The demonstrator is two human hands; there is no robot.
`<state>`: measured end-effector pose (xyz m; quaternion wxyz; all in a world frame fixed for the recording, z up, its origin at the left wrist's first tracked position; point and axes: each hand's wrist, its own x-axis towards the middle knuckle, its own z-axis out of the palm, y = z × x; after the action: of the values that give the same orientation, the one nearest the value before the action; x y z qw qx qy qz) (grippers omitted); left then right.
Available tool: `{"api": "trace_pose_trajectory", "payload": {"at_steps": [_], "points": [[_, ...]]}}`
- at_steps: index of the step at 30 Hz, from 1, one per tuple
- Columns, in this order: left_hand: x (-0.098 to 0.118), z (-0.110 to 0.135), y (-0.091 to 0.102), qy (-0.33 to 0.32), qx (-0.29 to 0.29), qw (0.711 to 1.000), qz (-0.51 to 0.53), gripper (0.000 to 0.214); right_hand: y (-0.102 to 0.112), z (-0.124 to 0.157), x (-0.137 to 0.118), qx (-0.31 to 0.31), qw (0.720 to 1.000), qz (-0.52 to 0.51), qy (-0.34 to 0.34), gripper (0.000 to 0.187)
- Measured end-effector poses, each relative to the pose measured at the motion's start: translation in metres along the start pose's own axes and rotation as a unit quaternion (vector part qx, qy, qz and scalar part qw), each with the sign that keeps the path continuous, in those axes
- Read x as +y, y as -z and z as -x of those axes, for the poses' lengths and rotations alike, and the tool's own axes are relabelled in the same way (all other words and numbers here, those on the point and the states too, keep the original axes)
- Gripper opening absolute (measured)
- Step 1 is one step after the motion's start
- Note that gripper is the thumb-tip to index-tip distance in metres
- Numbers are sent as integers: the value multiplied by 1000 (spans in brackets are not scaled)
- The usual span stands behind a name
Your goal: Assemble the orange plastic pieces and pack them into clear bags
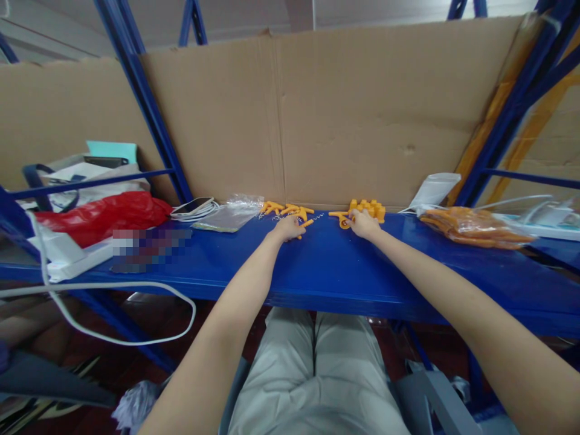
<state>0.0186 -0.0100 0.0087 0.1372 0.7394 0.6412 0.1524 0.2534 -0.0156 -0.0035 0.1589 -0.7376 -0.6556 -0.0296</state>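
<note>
Both my arms reach forward over a blue shelf [335, 272]. My left hand [288, 228] is closed on a small orange plastic piece [306, 225] near several loose orange clip parts [290, 210] by the cardboard wall. My right hand [363, 223] pinches another orange plastic piece [342, 219], right in front of a stacked pile of orange parts [369, 208]. Tiny metal springs lie on the shelf between the two hands.
A clear plastic bag [231, 212] and a phone on white cables [194, 207] lie to the left, beside a red bag [106, 214]. A bag of orange parts [473, 226] and a white pouch [435, 188] sit to the right. Cardboard [362, 115] backs the shelf.
</note>
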Motion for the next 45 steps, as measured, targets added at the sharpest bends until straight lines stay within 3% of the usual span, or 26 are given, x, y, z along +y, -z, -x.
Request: {"api": "trace_pose_trajectory", "payload": {"at_steps": [3,7,18,26,33,45], "points": [[0,-3,-3,-11,12,1000,14,29,-2,-2,-4,-6,1000,18,-21,41],[0,-3,-5,-34,32,998,35,35,-13,-1,-2,32,999,15,-3,44],[2,2,-5,-93,56,992,70,32,-16,-11,30,49,997,-58,17,47],[4,4,-4,-107,55,990,74,29,-20,-14,23,45,996,-60,49,42],[5,3,-5,-99,60,991,64,30,-16,-11,23,30,991,-63,118,37],[7,6,-3,-103,54,991,59,33,-11,0,4,67,992,24,103,42]]}}
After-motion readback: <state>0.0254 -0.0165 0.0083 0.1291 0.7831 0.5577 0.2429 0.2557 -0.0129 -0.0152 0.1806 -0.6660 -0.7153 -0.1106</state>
